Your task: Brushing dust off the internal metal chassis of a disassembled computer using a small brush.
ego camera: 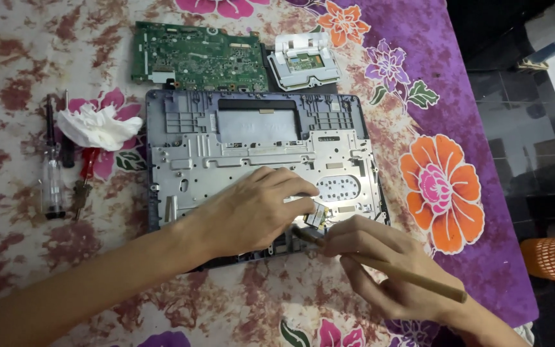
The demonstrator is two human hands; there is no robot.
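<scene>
Now: left hand (252,215) pinching small green circuit card (317,217) on grey laptop chassis (181,160); right hand (380,263) gripping brown wooden-handled brush (412,277). Best: steady card, light short strokes, bristles off connectors.

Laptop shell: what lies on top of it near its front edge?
On the laptop shell, the left hand pins a small green card; the right hand points a brown-handled tool at it. The tip is hidden.

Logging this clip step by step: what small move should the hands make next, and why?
Probably a short brush stroke across the small card. The left hand pins the card to the laptop chassis while the right hand holds the wooden-handled brush, its tip meeting the card's edge.
</scene>
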